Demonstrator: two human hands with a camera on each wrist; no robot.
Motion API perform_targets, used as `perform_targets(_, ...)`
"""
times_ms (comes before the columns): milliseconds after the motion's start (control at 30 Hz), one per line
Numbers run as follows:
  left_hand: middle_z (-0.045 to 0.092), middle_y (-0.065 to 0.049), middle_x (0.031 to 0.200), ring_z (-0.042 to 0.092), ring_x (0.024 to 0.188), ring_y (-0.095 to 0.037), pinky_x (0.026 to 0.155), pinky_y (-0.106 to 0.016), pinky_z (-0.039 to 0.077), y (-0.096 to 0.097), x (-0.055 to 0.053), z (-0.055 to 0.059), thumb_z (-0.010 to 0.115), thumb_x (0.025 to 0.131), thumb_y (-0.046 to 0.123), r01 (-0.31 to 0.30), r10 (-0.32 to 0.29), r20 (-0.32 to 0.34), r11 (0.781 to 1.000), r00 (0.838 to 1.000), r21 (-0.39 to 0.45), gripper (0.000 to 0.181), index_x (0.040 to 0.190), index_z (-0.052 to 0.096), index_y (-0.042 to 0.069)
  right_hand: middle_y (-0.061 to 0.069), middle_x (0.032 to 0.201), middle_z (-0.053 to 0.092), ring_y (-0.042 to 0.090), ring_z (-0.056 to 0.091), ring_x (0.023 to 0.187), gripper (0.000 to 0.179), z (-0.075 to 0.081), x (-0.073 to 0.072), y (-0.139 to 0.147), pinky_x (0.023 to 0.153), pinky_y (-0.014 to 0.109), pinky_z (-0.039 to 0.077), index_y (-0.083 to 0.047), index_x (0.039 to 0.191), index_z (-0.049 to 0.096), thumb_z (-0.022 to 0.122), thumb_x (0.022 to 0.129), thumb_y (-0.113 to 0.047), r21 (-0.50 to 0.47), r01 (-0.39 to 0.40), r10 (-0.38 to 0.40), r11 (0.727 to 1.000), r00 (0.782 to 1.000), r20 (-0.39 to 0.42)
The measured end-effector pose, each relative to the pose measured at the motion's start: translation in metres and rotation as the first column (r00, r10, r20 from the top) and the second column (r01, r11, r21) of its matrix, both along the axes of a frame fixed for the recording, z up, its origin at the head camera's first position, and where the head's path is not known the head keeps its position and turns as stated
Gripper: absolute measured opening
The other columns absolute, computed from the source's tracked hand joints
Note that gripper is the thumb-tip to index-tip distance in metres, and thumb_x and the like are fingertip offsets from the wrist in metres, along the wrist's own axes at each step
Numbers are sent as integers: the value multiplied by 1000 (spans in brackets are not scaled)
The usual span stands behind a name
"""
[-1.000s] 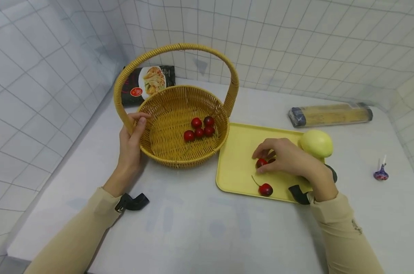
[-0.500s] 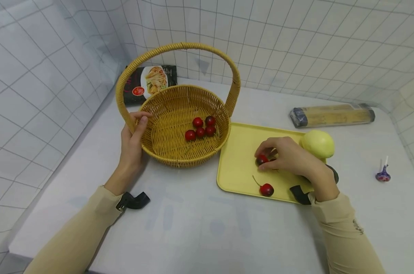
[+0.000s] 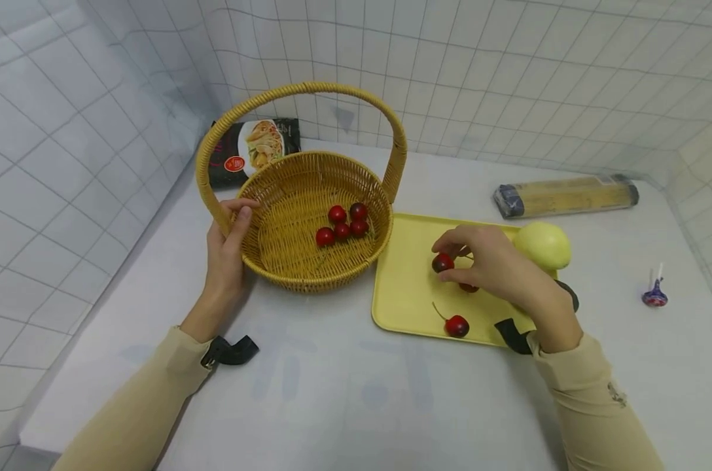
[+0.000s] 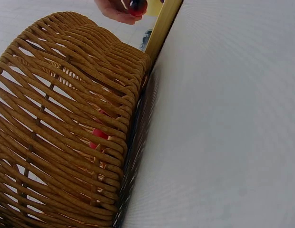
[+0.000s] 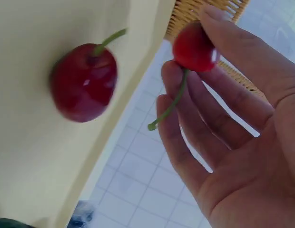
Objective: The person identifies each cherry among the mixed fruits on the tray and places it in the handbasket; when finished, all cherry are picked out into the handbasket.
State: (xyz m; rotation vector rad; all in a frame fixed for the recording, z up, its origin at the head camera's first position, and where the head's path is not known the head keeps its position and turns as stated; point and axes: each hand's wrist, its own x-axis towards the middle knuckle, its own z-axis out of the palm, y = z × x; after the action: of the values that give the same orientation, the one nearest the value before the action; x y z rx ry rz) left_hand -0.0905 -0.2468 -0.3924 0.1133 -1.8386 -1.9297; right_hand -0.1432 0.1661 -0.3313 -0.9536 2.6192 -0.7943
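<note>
My right hand [image 3: 497,265] pinches a red cherry [image 3: 443,263] between thumb and fingers, raised over the yellow tray [image 3: 409,268]. In the right wrist view, the held cherry [image 5: 195,47] has its green stem hanging free. Another cherry [image 3: 468,287] lies on the tray, partly hidden beneath that hand. A third, stemmed cherry [image 3: 457,326] is by the tray's front edge. My left hand [image 3: 225,252] grips the side of the wicker basket [image 3: 309,284] at the foot of its handle, thumb over the rim. Several cherries [image 3: 341,231] sit inside the basket, toward its right.
A yellow-green fruit [image 3: 542,245] rests at the tray's back right corner. Something dark green [image 3: 568,294] is mostly covered by the right wrist. Behind lie a pack of noodles [image 3: 568,196] and a black food packet [image 3: 256,147]. A lollipop [image 3: 655,294] lies far right.
My right hand has taken hold of the cherry and lifted it slightly away from the one beside it, up and left. The left hand stays on the basket.
</note>
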Motion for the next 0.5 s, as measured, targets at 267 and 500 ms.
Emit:
perform_targets(267, 63, -6, 123, 46, 126, -29, 106, -27, 32, 4, -1, -3, 61, 106, 30, 20, -20, 15, 1000, 1000, -3, 27, 121, 68, 9, -6, 101, 75, 17, 71, 96, 32, 20, 5, -22, 88, 44, 55, -15, 110, 76, 92, 84, -22, -95, -29, 12, 995, 984, -176)
perform_targets(500, 64, -3, 121, 47, 124, -29, 105, -27, 31, -1, 1, 0, 62, 106, 31, 2, -1, 10, 1000, 1000, -29, 28, 121, 69, 9, 1, 105, 74, 20, 70, 96, 33, 35, 1, -64, 89, 41, 55, -8, 114, 76, 89, 86, -18, -169, -92, 44, 981, 962, -269)
